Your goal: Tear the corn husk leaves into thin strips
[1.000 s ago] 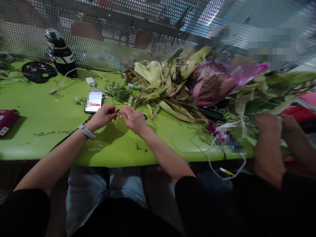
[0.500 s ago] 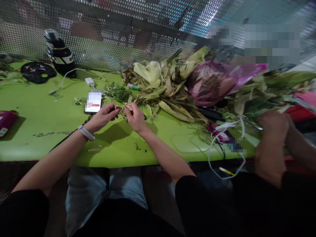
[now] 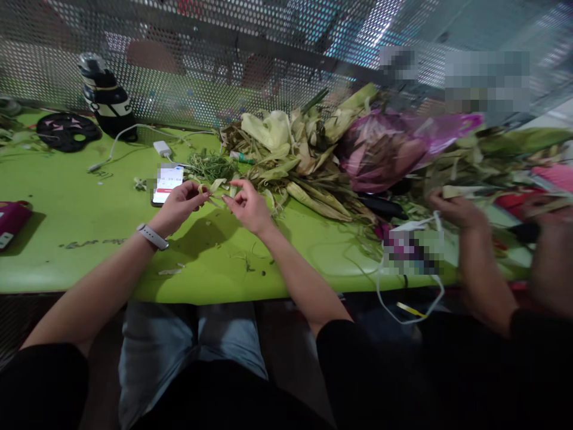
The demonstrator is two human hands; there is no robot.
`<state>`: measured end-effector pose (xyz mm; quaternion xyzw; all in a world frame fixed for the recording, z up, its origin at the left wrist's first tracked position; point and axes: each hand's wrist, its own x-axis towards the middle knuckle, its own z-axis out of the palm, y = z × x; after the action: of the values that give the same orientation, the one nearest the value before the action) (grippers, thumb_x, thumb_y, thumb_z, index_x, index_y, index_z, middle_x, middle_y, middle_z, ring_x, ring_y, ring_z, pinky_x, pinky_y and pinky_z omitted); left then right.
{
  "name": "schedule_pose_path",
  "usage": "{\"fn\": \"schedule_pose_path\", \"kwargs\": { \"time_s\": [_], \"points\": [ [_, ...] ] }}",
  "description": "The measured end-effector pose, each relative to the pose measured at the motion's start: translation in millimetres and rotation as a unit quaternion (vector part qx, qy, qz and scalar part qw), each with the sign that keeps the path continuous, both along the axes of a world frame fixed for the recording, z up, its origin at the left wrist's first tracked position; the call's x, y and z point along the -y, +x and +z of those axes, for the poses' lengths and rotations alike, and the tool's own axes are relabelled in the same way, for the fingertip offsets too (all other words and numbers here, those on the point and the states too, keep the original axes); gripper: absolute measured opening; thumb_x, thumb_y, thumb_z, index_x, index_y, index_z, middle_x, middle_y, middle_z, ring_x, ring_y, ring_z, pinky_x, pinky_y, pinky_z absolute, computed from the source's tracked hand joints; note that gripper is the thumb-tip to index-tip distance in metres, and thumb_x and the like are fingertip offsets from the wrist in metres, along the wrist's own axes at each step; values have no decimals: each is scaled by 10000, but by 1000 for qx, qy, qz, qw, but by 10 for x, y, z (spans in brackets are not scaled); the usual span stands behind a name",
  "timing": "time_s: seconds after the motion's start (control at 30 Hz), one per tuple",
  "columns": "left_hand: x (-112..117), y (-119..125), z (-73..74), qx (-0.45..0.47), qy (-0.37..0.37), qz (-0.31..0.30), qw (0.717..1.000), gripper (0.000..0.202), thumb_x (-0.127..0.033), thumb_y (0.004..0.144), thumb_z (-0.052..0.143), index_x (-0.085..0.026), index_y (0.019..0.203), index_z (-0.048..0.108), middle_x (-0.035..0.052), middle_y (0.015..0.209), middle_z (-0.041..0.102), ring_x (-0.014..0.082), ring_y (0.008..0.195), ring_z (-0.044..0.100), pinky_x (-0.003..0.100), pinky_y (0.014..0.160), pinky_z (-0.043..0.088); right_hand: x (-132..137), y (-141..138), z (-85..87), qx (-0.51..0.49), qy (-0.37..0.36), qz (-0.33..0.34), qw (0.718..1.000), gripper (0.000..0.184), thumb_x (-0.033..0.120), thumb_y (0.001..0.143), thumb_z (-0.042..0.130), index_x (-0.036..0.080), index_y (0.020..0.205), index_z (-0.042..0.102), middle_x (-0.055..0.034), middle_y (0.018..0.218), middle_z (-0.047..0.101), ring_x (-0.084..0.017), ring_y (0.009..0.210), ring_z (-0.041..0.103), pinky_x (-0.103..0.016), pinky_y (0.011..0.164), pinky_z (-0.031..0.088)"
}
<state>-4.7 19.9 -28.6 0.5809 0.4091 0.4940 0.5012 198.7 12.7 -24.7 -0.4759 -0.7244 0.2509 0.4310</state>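
Observation:
My left hand (image 3: 179,206) and my right hand (image 3: 248,205) meet above the green table (image 3: 67,209), both pinching a thin pale strip of corn husk (image 3: 217,188) stretched between them. A white band sits on my left wrist. Just behind my hands lies a heap of corn husks (image 3: 290,155) and a small tangle of green strands (image 3: 210,166). A lit phone (image 3: 168,183) lies flat right behind my left hand.
A co-worker's hands (image 3: 456,209) handle husks at the right, beside a purple plastic bag (image 3: 394,149) and white cables (image 3: 409,280). A black bottle (image 3: 106,98), black disc (image 3: 68,130), charger (image 3: 162,147) and perforated metal screen (image 3: 201,65) stand at the back. A magenta box (image 3: 11,221) sits at left.
My hands have lifted slightly and drawn apart, stretching the husk strip between them. The co-worker's hands moved up and apart at the right.

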Motion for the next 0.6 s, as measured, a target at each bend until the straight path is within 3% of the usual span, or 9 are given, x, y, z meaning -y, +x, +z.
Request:
{"fn": "schedule_pose_path", "kwargs": {
  "time_s": [0.13, 0.23, 0.37, 0.47, 0.53, 0.6],
  "points": [
    [-11, -13, 3, -4, -12, 13, 1000, 175, -266, 778, 742, -161, 831, 612, 4, 729, 594, 82, 617, 514, 221, 560, 396, 19, 0, 36, -118, -65, 95, 986, 340, 481, 827, 682, 222, 1032, 601, 28, 710, 585, -99, 582, 489, -256, 560, 440],
    [13, 6, 14, -8, -29, 11, 999, 203, -273, 748, 764, -155, 832, 621, 1, 738, 599, 81, 623, 520, 220, 566, 400, 54, -23, 52, -177, -112, 162, 964, 323, 406, 763, 759, 216, 996, 641, 6, 838, 614, -103, 693, 546, -268, 648, 510],
    [46, 31, 18, 3, -54, -25, 998, 211, -275, 724, 778, -150, 812, 633, -9, 734, 591, 71, 611, 511, 215, 570, 398, 96, -22, 99, -191, -124, 212, 950, 348, 363, 724, 802, 224, 1012, 664, -1, 902, 622, -111, 767, 572, -299, 738, 555],
    [55, 38, 6, 0, -52, -45, 998, 214, -295, 722, 778, -152, 787, 633, -11, 710, 588, 79, 601, 514, 225, 572, 404, 123, -15, 129, -169, -128, 267, 940, 429, 344, 688, 830, 237, 1069, 664, -34, 1081, 632, -134, 867, 615, -329, 805, 578],
    [57, 41, -1, -4, -41, -50, 998, 218, -305, 723, 779, -154, 786, 636, -8, 711, 595, 84, 604, 520, 230, 575, 405, 124, -28, 104, -156, -108, 270, 944, 430, 330, 712, 809, 240, 1104, 655, -48, 1146, 620, -136, 880, 623, -333, 815, 578],
    [59, 48, -1, -9, -32, -57, 998, 202, -287, 725, 779, -153, 795, 645, -6, 714, 605, 84, 610, 524, 229, 582, 406, 106, -56, 36, -148, -77, 234, 958, 350, 328, 772, 758, 225, 1087, 646, -43, 1063, 639, -123, 819, 615, -316, 771, 569]
  ]
}}
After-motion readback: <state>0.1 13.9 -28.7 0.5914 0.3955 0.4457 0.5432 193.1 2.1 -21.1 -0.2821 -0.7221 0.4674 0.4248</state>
